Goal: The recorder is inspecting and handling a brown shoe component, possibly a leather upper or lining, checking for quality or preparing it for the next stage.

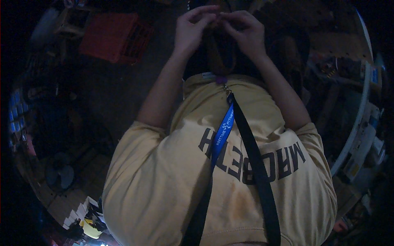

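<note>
Both my hands are raised together at the top centre of the dim head view. My left hand and my right hand meet fingertip to fingertip, fingers curled and pinched around something small that I cannot make out. My forearms run down to a yellow shirt with dark lettering. A blue lanyard and a black strap hang down the shirt's front.
A red plastic crate sits on the dark floor at upper left. A curved white edge with cluttered items runs along the right. White and yellow objects lie at lower left, near a small fan.
</note>
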Demonstrator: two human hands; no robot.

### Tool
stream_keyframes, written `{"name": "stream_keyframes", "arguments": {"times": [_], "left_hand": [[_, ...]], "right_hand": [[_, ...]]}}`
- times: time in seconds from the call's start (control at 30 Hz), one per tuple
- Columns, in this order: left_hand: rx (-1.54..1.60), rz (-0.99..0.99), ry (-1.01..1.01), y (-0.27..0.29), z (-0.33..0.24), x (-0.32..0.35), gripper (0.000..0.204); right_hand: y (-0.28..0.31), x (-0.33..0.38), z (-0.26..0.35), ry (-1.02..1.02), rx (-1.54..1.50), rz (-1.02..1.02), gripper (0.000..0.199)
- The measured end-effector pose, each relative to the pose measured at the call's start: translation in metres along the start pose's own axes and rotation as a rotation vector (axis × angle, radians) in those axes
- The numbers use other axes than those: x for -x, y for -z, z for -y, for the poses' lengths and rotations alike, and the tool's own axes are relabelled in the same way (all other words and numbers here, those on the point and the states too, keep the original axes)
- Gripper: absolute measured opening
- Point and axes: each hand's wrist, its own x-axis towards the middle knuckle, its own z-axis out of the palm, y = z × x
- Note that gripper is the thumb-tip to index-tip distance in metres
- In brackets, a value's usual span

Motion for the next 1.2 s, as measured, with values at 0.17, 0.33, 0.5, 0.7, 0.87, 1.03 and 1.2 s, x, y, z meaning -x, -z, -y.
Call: {"name": "stream_keyframes", "arguments": {"times": [0.17,0.33,0.5,0.7,0.87,1.03,1.2], "left_hand": [[-0.090,0.019,0.070,0.005,-0.011,0.001,0.035],[-0.107,0.012,0.120,0.000,-0.033,0.001,0.030],[-0.042,0.038,0.017,0.008,-0.025,-0.003,0.031],[-0.118,-0.045,0.084,-0.003,-0.029,-0.001,0.022],[-0.033,-0.069,0.002,-0.007,-0.005,0.002,0.028],[0.076,-0.068,-0.021,-0.007,0.011,-0.002,0.024],[0.186,-0.067,-0.003,-0.007,0.014,-0.001,0.024]], "right_hand": [[0.001,-0.001,0.008,0.121,0.228,-0.012,0.023],[-0.003,0.002,-0.001,-0.106,-0.055,0.007,0.024],[-0.001,0.001,0.003,-0.234,-0.248,0.060,0.024],[-0.004,0.003,-0.003,-0.185,-0.287,0.032,0.024],[-0.005,0.002,-0.008,-0.032,-0.090,-0.034,0.022],[-0.008,0.005,0.008,-0.198,-0.134,-0.046,0.022],[-0.006,0.002,0.004,-0.056,-0.101,-0.053,0.027]]}}
